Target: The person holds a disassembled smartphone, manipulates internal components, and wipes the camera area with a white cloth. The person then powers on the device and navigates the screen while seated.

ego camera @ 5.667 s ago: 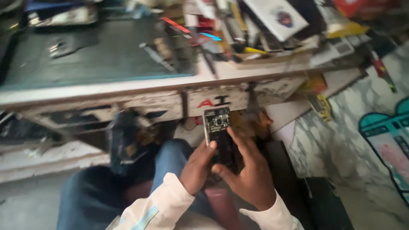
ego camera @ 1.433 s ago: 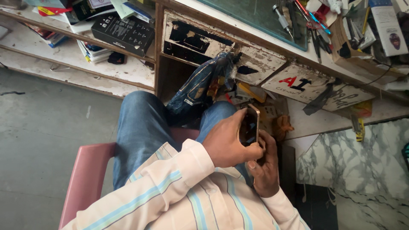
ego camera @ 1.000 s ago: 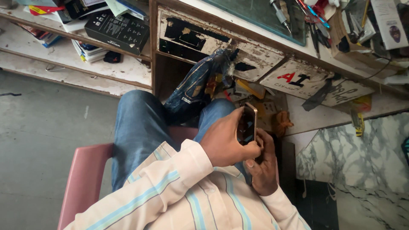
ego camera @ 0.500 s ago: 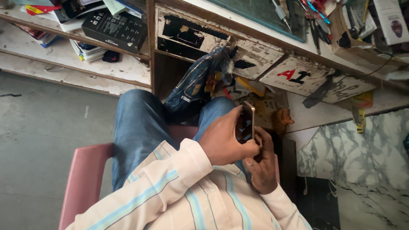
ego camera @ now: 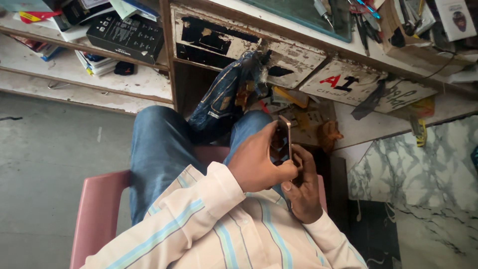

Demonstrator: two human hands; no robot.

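Left hand grips the phone edge-on; right hand cups it from below, just under the desk edge.

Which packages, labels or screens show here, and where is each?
Phone: held edge-on between left hand and right hand; screen not visible.
Black box: flat, on the left shelf.
Drawer label: white front, red and black marks.
Blue bag: crumpled, under the desk.

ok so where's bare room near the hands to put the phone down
Bare shelf surface right of the black box, and grey floor left of the pink chair. Crowded: the benchtop and the drawer above the phone in both hands.
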